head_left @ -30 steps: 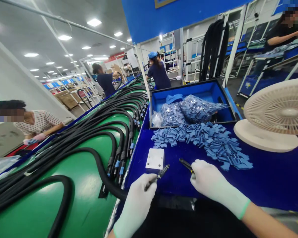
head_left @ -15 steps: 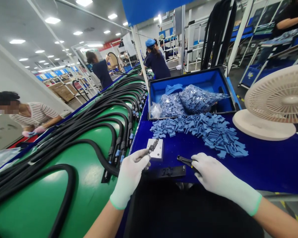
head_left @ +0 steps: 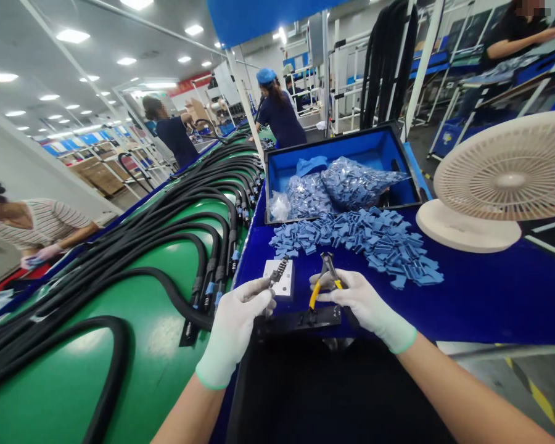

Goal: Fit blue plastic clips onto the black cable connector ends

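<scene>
Ribbed dark connector [head_left: 280, 271] — splayed, yellow-handled pliers [head_left: 315, 293]

Single head-worn view — forward and down across the blue tabletop [head_left: 485, 296], close in.

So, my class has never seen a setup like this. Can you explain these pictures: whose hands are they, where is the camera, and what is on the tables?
There is no robot here: these are a person's own gloved hands. The pictures come from one camera worn on that person's head, looking forward and down.

The left hand holds a small dark ribbed part, seen in front of a white block; I can't tell if they touch. The right hand holds a plier-like tool with yellow on its handles.

On the blue surface lie loose blue pieces, with a bin of bagged ones behind and a fan to the right. Black cables lie across the green surface.
</scene>
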`<control>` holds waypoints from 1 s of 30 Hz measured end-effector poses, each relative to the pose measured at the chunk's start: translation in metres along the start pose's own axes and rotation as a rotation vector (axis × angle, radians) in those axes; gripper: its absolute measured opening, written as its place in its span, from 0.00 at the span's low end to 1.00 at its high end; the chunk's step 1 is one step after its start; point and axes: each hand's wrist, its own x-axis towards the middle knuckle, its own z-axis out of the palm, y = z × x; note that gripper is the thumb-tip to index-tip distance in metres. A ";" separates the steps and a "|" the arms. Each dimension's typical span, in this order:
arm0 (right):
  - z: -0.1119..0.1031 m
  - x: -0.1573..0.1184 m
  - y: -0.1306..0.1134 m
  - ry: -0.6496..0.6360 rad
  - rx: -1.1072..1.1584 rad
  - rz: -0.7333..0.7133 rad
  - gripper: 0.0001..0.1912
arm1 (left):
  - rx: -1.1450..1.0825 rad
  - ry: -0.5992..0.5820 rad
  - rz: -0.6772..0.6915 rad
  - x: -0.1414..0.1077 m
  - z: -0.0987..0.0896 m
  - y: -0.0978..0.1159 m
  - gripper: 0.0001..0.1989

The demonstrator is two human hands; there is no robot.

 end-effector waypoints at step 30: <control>0.035 -0.017 -0.027 -0.193 -0.840 -0.332 0.04 | 0.289 -0.082 0.239 0.010 0.009 0.006 0.17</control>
